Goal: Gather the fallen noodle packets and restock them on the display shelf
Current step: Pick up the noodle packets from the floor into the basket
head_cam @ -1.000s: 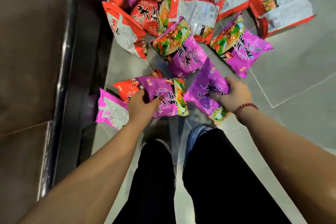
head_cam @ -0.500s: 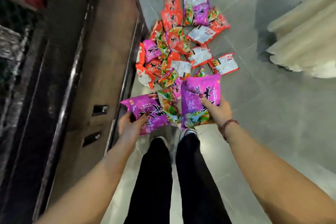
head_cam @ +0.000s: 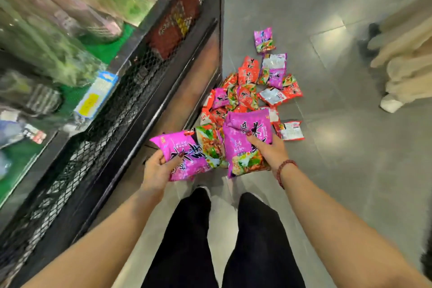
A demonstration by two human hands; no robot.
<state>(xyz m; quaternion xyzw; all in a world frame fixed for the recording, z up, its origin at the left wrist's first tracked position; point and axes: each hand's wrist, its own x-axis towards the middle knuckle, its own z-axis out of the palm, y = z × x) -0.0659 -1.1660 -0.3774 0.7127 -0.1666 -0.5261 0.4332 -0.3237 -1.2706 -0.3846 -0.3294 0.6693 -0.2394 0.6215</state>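
Holding two purple noodle packets (head_cam: 181, 147) (head_cam: 238, 147)

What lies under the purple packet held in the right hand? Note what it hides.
Under the purple packet gripped by the right hand lies the near edge of the fallen pile on the floor: red packets peek out around it. Whatever lies directly beneath is covered.

Your left-hand packet (head_cam: 183, 147) is magenta with black brush lettering and a green-orange food print; your right-hand packet (head_cam: 236, 145) looks alike. Beside the black mesh shelf (head_cam: 131, 91), the pile (head_cam: 247, 93) mixes red, magenta and silver-white on grey tiles (head_cam: 350, 147). Your bracelet (head_cam: 284, 169) is dark red.
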